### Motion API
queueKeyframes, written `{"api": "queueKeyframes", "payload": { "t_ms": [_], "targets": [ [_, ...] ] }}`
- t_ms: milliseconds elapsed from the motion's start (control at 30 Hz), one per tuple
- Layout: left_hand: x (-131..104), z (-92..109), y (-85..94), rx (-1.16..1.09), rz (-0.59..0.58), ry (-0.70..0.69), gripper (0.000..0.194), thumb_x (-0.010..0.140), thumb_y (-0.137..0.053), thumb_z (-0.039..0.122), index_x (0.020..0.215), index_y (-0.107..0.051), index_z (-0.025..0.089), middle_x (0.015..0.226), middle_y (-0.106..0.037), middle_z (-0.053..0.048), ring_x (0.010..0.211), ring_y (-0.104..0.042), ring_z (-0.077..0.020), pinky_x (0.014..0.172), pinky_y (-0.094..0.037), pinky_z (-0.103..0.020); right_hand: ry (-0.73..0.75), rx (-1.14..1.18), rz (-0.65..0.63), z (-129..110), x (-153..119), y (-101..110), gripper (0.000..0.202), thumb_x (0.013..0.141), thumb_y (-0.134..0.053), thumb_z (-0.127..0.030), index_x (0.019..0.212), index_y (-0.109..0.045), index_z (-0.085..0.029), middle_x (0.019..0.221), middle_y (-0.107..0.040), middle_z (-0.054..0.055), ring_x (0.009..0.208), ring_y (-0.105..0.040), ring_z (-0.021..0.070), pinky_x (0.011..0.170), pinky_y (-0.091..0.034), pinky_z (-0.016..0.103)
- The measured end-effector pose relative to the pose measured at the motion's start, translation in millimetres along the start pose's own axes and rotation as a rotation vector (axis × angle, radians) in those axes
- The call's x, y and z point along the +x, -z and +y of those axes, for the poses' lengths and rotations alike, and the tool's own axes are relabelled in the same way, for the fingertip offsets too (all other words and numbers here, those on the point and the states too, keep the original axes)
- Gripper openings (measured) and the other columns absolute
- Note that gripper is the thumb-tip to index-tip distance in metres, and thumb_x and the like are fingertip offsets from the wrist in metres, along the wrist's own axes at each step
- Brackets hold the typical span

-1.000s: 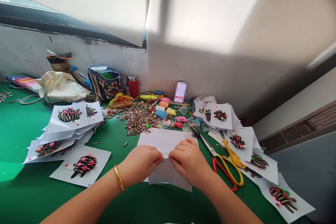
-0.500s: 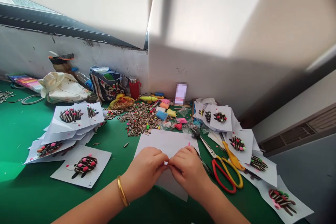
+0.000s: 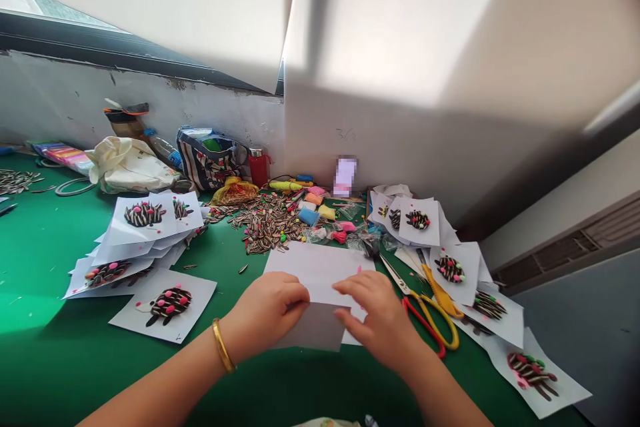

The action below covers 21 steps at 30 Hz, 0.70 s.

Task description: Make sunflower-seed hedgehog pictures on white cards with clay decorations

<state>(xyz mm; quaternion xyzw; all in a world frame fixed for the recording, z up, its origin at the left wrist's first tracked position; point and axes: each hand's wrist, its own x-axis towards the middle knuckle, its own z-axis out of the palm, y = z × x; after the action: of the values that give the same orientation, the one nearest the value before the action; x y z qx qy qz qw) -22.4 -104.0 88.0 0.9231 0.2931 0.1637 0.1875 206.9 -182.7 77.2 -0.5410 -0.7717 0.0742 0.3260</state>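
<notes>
My left hand (image 3: 273, 307), with a gold bangle on its wrist, pinches the upper left part of a small piece of paper (image 3: 320, 328), which hangs in shade. My right hand (image 3: 375, 313) is at the paper's right side, thumb and fingers apart, with nothing gripped. Behind both hands a larger white sheet (image 3: 315, 267) lies on the green table, partly covered by them. A pink bit shows on it near my right fingers. Scissors (image 3: 425, 317) with red and yellow handles lie just right of my right hand.
Cards with seed-and-clay hedgehogs are stacked at left (image 3: 143, 227) and right (image 3: 453, 270). Striped sunflower seeds (image 3: 265, 223) and coloured clay packets (image 3: 309, 216) lie behind the sheet. Bags (image 3: 133, 170), a red bottle (image 3: 259, 168) and a blurred phone (image 3: 345, 177) stand along the wall.
My right hand has moved right, and its fingers have opened off the paper. The small piece now hangs in view below my left hand. The view has shifted slightly.
</notes>
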Motion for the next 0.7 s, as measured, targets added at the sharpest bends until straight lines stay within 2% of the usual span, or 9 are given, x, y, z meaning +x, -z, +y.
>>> {"api": "queueKeyframes", "payload": {
  "t_ms": [67,167,333,467,567,633,700],
  "targets": [
    [3.2,9.8,-4.6,-0.009,-0.009,-0.029,0.015,0.087,-0.057,0.017,0.078,-0.068,0.021,0.073,-0.065,0.000,0.072,-0.058,-0.0146,0.068,-0.038,-0.027,0.049,-0.004,-0.085,-10.7,1.1,-5.9,0.014,0.089,-0.060,-0.020,0.101,-0.065,-0.025,0.085,-0.069,0.001,0.085,-0.057,0.0189,0.084,-0.033,0.035],
    [4.2,13.9,-5.1,-0.010,-0.021,-0.063,0.015,0.088,-0.056,0.018,0.083,-0.069,0.022,0.078,-0.067,0.000,0.076,-0.060,-0.0154,0.071,-0.039,-0.027,0.050,-0.032,-0.116,-16.6,-0.3,-9.2,0.016,0.093,-0.052,-0.016,0.088,-0.065,-0.023,0.073,-0.067,0.000,0.076,-0.055,0.0168,0.079,-0.031,0.034],
    [-4.6,-10.8,9.5,0.040,-0.034,-0.052,0.017,0.090,-0.053,0.018,0.086,-0.069,0.023,0.085,-0.070,-0.001,0.082,-0.061,-0.0173,0.076,-0.040,-0.029,-0.018,-0.004,-0.119,-3.0,-11.7,1.4,0.017,0.090,-0.052,-0.012,0.085,-0.064,-0.022,0.073,-0.066,-0.001,0.074,-0.054,0.0155,0.080,-0.032,0.033],
    [-8.8,-28.8,19.8,0.026,0.086,0.101,0.018,0.094,-0.051,0.026,0.088,-0.068,0.022,0.091,-0.069,-0.003,0.087,-0.061,-0.0193,0.081,-0.043,-0.032,-0.113,0.048,-0.073,5.6,-16.3,6.0,0.016,0.091,-0.052,-0.013,0.086,-0.064,-0.022,0.076,-0.065,0.000,0.075,-0.056,0.0151,0.081,-0.034,0.033],
    [-6.6,-22.1,16.1,-0.164,0.138,0.135,0.016,0.090,-0.061,0.034,0.099,-0.067,0.023,0.105,-0.068,-0.004,0.099,-0.060,-0.0195,0.087,-0.045,-0.031,-0.111,0.084,-0.064,2.3,-12.6,1.3,0.016,0.091,-0.052,-0.013,0.086,-0.064,-0.022,0.078,-0.065,0.000,0.076,-0.057,0.0153,0.082,-0.035,0.033],
    [-3.5,-10.1,7.3,-0.281,0.088,0.089,0.029,0.084,-0.069,0.035,0.110,-0.065,0.024,0.111,-0.067,-0.004,0.102,-0.060,-0.0188,0.087,-0.046,-0.029,-0.074,0.092,-0.077,-3.4,-8.5,-4.9,0.016,0.090,-0.052,-0.013,0.086,-0.064,-0.023,0.076,-0.065,0.000,0.075,-0.056,0.0153,0.081,-0.035,0.033],
    [-0.1,1.5,-3.5,-0.308,0.020,0.055,0.021,0.082,-0.071,0.030,0.102,-0.067,0.024,0.100,-0.068,-0.001,0.094,-0.061,-0.0170,0.082,-0.047,-0.027,-0.043,0.090,-0.084,-9.2,-4.8,-11.5,0.016,0.089,-0.053,-0.012,0.087,-0.065,-0.023,0.074,-0.064,-0.001,0.074,-0.056,0.0156,0.079,-0.035,0.033]
  ]
}}
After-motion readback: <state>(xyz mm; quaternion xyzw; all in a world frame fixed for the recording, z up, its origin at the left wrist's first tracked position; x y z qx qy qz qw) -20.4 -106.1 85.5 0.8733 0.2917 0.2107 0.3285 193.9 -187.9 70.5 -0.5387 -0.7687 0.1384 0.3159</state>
